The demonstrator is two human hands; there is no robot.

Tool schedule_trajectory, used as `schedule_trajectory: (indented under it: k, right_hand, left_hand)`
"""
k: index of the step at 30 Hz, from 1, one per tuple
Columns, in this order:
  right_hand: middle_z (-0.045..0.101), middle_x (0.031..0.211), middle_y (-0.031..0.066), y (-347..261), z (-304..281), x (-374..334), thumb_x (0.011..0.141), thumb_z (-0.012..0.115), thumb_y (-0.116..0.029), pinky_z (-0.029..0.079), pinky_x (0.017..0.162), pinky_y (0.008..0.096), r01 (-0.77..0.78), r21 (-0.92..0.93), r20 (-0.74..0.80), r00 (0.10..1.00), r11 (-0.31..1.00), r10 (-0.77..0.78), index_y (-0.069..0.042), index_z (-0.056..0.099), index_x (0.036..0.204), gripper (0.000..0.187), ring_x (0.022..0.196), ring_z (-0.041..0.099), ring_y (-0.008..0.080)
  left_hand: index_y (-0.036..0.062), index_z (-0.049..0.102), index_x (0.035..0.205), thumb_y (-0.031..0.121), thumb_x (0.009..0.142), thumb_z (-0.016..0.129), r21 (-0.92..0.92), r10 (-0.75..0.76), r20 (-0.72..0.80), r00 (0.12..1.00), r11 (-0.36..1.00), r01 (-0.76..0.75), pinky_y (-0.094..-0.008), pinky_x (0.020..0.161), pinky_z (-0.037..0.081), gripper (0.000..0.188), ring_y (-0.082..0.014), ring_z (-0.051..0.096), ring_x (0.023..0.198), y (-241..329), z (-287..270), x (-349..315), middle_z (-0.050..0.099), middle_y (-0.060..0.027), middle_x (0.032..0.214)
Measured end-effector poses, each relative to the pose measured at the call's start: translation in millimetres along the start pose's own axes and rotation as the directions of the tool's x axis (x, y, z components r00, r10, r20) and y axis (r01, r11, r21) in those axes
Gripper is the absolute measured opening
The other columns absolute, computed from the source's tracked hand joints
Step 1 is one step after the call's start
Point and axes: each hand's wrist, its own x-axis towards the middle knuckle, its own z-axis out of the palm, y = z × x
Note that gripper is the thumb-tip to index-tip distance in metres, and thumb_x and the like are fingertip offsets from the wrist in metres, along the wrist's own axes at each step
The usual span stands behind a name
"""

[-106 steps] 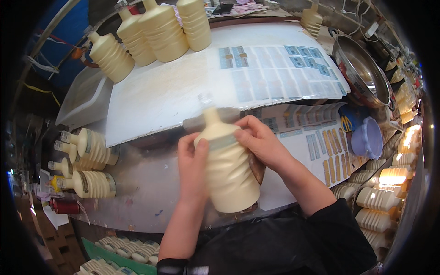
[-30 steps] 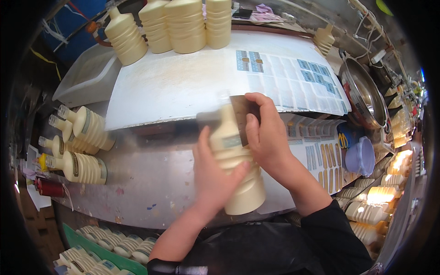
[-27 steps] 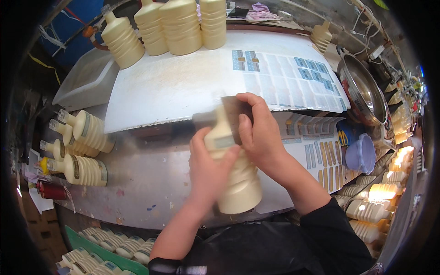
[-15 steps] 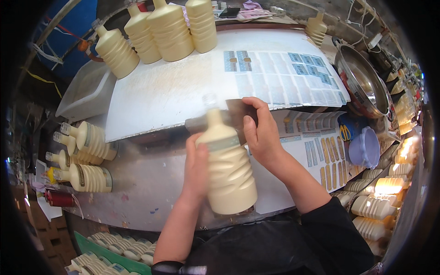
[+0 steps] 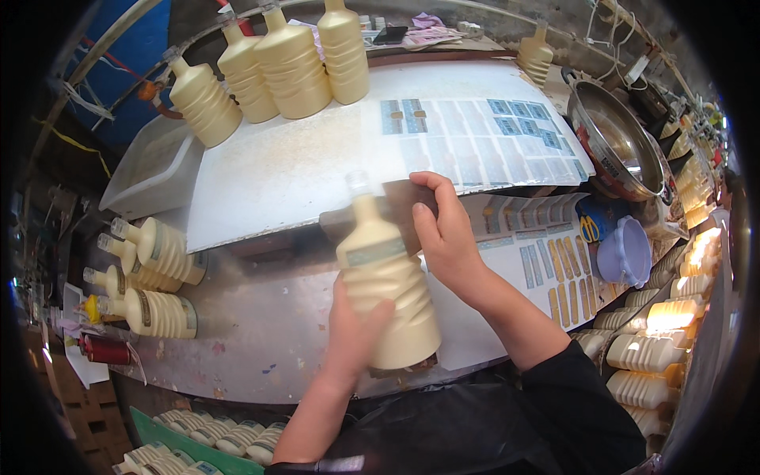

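Looks down and forward from the wearer's head, as the left of a side-by-side fisheye pair. Sits upright, unmirrored, close above the left hand and right hand, both near mid-frame. Spans the grey tabletop out to the white board beyond, bending straight edges toward a dark round rim.

Left hand blurred, fingers mostly hidden behind bottle. Brown plate part-covered by right hand. Green crate cut by lower edge. Labels too small to read.
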Motion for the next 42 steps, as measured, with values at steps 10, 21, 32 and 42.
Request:
schedule_trajectory:
  k: [10, 21, 32, 42]
  right_hand:
    - [0.057, 0.127, 0.0243, -57.0, 39.5, 0.8, 0.109, 0.038, -0.027, 0.047, 0.094, 0.0523, 0.103, -0.251, 0.07, 0.994, 0.963, -0.088, -0.005, 0.049, 0.132, 0.034, 0.112, 0.058, 0.0455]
    - [0.056, 0.104, 0.0217, -67.1, 61.8, -3.9, 0.102, 0.048, -0.012, 0.054, 0.069, 0.0508, 0.402, -0.431, 0.181, 0.915, 0.807, -0.36, -0.001, 0.05, 0.114, 0.017, 0.085, 0.065, 0.0388]
    - [0.056, 0.131, 0.0226, 8.2, 4.4, -9.7, 0.1, 0.052, -0.01, 0.047, 0.101, 0.0475, 0.11, -0.182, -0.011, 0.993, 0.977, -0.114, -0.005, 0.05, 0.138, 0.038, 0.118, 0.057, 0.0442]
    - [0.055, 0.133, 0.0236, 27.9, -2.6, -6.2, 0.1, 0.052, -0.007, 0.046, 0.102, 0.0452, 0.194, -0.115, -0.029, 0.98, 0.974, -0.198, -0.005, 0.049, 0.138, 0.039, 0.122, 0.056, 0.0425]
  left_hand:
    - [0.0017, 0.046, 0.142, 0.028, 0.086, 0.078, 0.475, 0.066, -0.206, 0.976, 0.879, 0.041, -0.0421, 0.1, 0.051, 0.069, -0.0332, 0.064, 0.12, 26.7, 24.7, -5.9, 0.065, -0.0199, 0.128]
    - [0.0066, 0.042, 0.15, 0.045, 0.089, 0.071, 0.66, 0.151, -0.156, 0.976, 0.751, -0.011, -0.0504, 0.105, 0.044, 0.078, -0.0451, 0.052, 0.131, 26.1, 21.7, -2.5, 0.048, -0.0234, 0.147]
    - [0.0061, 0.021, 0.163, 0.039, 0.082, 0.074, 0.749, 0.313, 0.01, 0.95, 0.627, -0.215, -0.0504, 0.109, 0.043, 0.103, -0.0465, 0.049, 0.13, 13.3, 13.6, -18.7, 0.039, -0.0279, 0.148]
    - [0.0046, 0.019, 0.163, 0.033, 0.079, 0.077, 0.721, 0.367, -0.005, 0.93, 0.646, -0.251, -0.0494, 0.11, 0.042, 0.106, -0.0433, 0.05, 0.131, 5.3, 14.5, -11.9, 0.041, -0.0266, 0.147]
